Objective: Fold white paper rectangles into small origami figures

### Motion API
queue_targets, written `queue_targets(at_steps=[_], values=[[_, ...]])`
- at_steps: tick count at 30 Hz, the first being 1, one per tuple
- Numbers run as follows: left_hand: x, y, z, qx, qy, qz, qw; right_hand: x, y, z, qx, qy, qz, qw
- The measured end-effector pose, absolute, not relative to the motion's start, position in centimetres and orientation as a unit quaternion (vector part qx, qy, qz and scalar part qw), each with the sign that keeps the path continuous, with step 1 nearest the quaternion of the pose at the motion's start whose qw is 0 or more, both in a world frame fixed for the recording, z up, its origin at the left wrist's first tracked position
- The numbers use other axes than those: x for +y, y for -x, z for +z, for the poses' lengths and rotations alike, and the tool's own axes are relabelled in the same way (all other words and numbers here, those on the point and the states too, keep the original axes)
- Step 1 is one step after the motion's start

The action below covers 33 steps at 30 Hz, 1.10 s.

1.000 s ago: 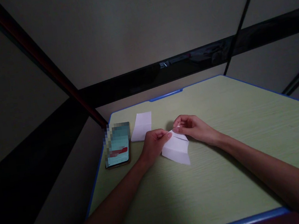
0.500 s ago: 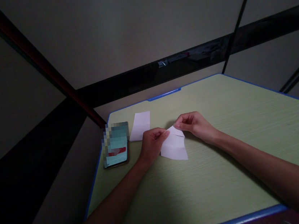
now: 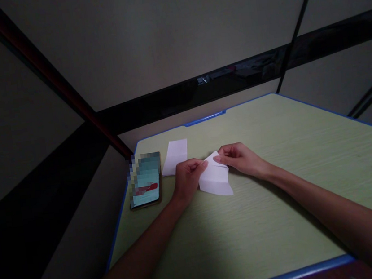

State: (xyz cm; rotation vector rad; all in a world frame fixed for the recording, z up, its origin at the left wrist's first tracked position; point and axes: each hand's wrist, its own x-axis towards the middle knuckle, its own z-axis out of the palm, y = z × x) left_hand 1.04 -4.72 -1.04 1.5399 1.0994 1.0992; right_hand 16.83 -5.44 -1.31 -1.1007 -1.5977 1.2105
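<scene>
Both hands pinch one folded paper point(image 3: 215, 182) between them, just above the table point(image 3: 280, 191): the left hand point(image 3: 187, 178) grips its left edge, the right hand point(image 3: 239, 159) its top corner, fingertips nearly meeting. Just beyond the left hand lies a slip point(image 3: 174, 156); left of it, a phone point(image 3: 144, 180).

A folded sheet point(image 3: 215, 182) of white paper looks matt and smooth, with crisp creases. A second slip point(image 3: 174, 156) is the same matt paper. The tabletop point(image 3: 279, 182) looks like pale green matt laminate with a faint wood-grain print, and its blue rim point(image 3: 205, 118) looks like smooth plastic. A phone point(image 3: 145, 180) has a glossy screen.
</scene>
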Motion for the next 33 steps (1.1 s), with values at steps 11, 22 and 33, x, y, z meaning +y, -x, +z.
queue_targets(at_steps=[11,22,33], values=[[-4.44,-0.97,-1.19,0.459,-0.599,0.457,0.471,-5.48,-16.87,-1.13,-0.630,0.423,0.508,0.407],[-4.56,-1.07,-1.03,0.464,-0.586,0.442,0.495,-5.40,-17.11,-1.32,-0.628,0.423,0.510,0.408],[-4.58,-0.96,-1.23,0.454,-0.604,0.476,0.450,-5.45,-16.79,-1.07,-0.636,0.478,0.449,0.406]])
